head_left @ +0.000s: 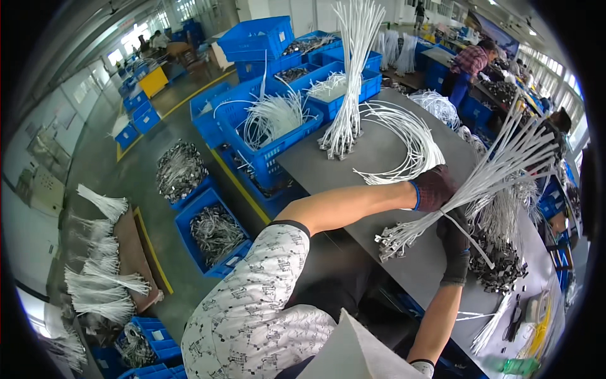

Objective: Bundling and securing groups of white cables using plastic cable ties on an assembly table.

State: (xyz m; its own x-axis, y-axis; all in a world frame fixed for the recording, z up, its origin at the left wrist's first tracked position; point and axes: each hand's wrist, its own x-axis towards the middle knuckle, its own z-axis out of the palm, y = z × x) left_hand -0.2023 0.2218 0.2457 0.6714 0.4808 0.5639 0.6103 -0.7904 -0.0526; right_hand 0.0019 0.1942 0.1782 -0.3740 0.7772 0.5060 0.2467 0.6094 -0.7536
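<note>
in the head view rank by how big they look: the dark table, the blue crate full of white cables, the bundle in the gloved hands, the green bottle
1. dark table
2. blue crate
3. bundle of white cables, looks close to the crate, so this order is unsure
4. green bottle

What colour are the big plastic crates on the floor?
Bright blue plastic crates, seen best in the head view.

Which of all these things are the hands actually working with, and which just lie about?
In hand:
left hand and right hand, both gloved, gripping the white cable bundle

Lying about:
upright cable bundle
curved cable sheaf
dark clip pile
blue crates
grey table
</note>
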